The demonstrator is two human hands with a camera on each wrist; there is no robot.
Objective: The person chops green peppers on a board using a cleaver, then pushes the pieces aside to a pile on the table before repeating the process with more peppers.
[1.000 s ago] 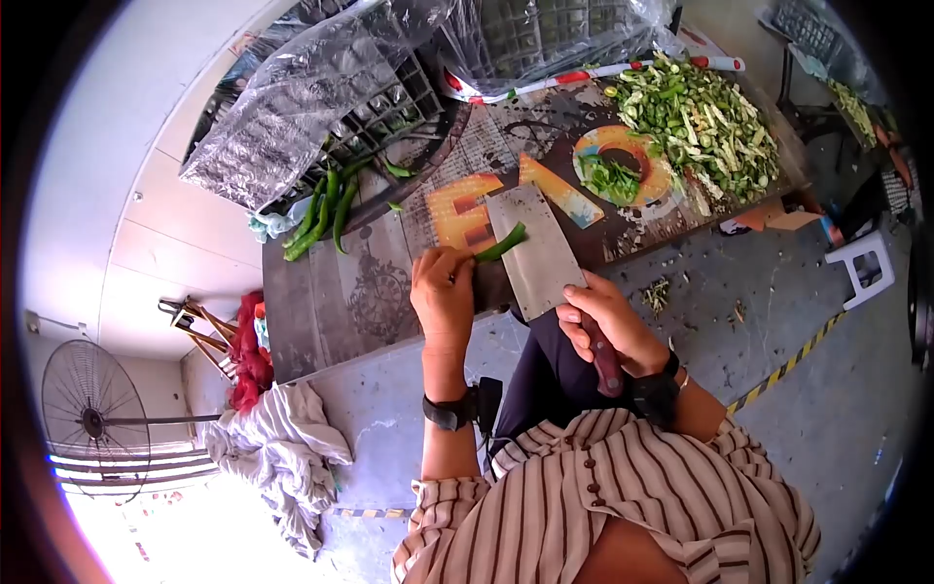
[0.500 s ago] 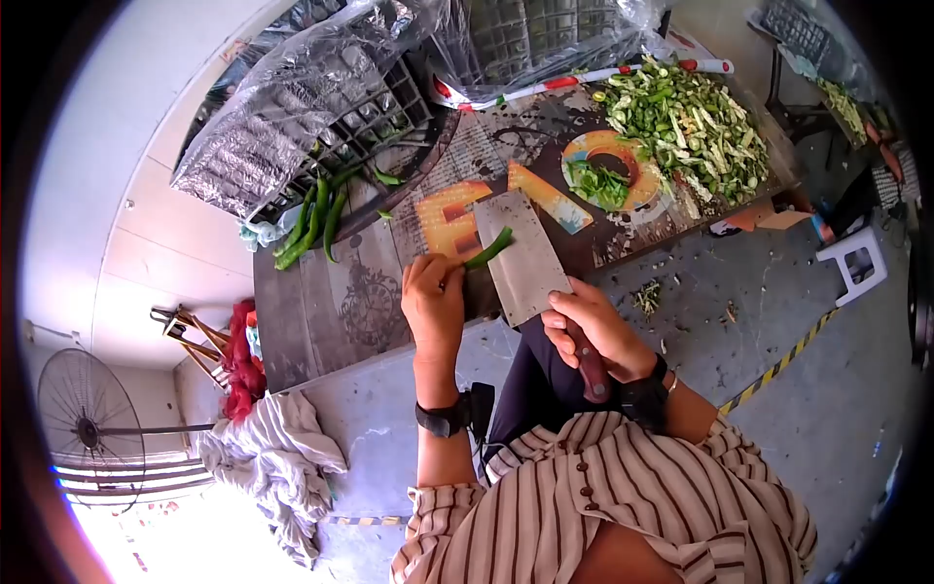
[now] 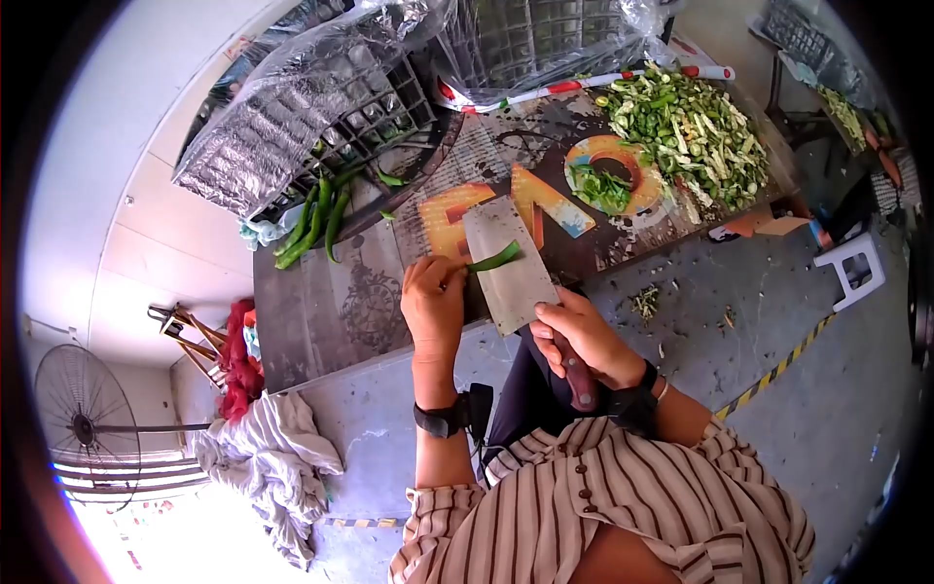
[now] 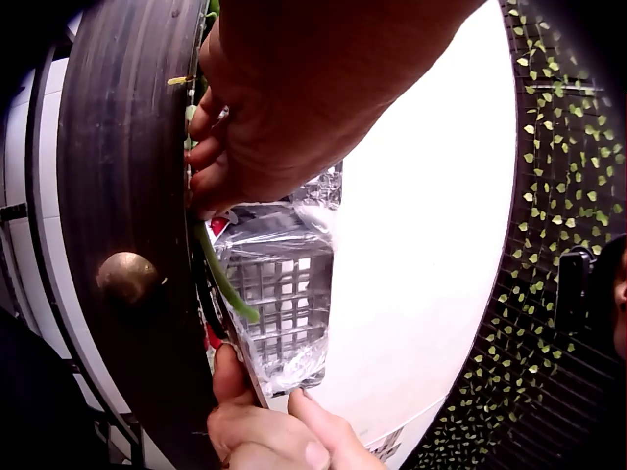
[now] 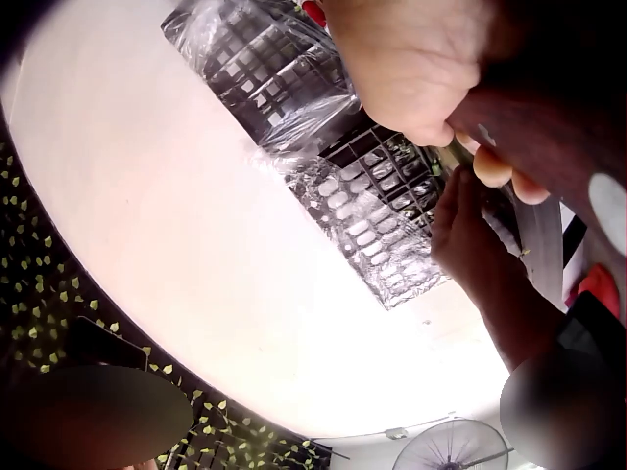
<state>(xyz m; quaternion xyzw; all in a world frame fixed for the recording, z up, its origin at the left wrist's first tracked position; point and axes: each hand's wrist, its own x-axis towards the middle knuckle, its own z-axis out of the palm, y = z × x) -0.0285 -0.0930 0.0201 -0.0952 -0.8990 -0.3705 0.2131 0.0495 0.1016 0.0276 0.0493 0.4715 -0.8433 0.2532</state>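
My left hand (image 3: 434,304) pinches one end of a green chili pepper (image 3: 498,257) at the front edge of the table (image 3: 336,331). The pepper's other end lies across the blade of a cleaver (image 3: 508,277). In the left wrist view the pepper (image 4: 231,286) curves out from below my fingers. My right hand (image 3: 589,336) grips the cleaver by its dark reddish handle, thumb near the base of the blade. The blade slants up and left, its broad face showing from above. From the right wrist view, my left hand (image 5: 475,235) appears beyond the right hand (image 5: 416,73).
Whole green peppers (image 3: 313,224) lie at the table's left, by a plastic-wrapped crate (image 3: 292,127). A large heap of cut peppers (image 3: 691,136) covers the right end. A small green pile (image 3: 601,189) sits nearer. A white stool (image 3: 851,268) stands on the floor at right.
The cleaver has shifted left, closer to my left hand. The pepper, which slanted upward before, now lies more level across the blade. My left hand keeps its pinch.
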